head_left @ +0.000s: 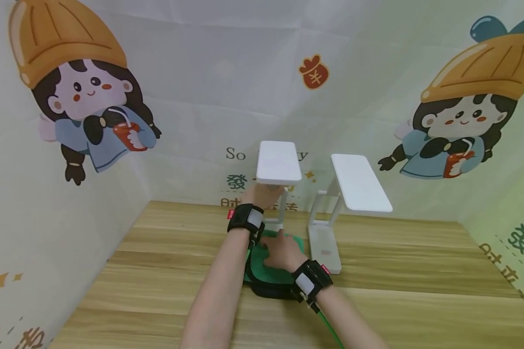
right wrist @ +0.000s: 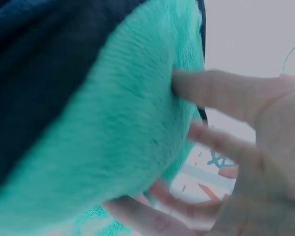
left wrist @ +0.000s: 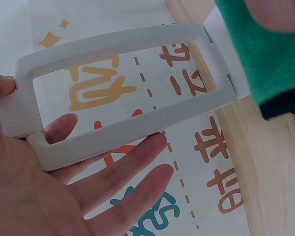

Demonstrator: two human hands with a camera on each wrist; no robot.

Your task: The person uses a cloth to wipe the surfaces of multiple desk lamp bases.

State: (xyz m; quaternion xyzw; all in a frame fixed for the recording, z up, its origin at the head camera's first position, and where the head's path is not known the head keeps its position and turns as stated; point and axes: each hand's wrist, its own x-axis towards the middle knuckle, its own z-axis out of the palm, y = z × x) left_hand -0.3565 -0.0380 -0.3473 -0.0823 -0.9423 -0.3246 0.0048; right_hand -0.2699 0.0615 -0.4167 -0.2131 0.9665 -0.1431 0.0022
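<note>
Green cloth, dark-edged, lies at the foot of the left white stand. Right white stand just beside; wooden tabletop extends both sides. Left hand grips left stand's frame. Right hand: fingers parted, touching cloth; cannot tell if pinching.

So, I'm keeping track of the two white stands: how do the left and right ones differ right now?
The left hand touches the left stand; no hand holds the right stand. In the head view, the green plush piece hides most of the left stand's base, while the right stand's base shows. Both have flat white tops.
</note>
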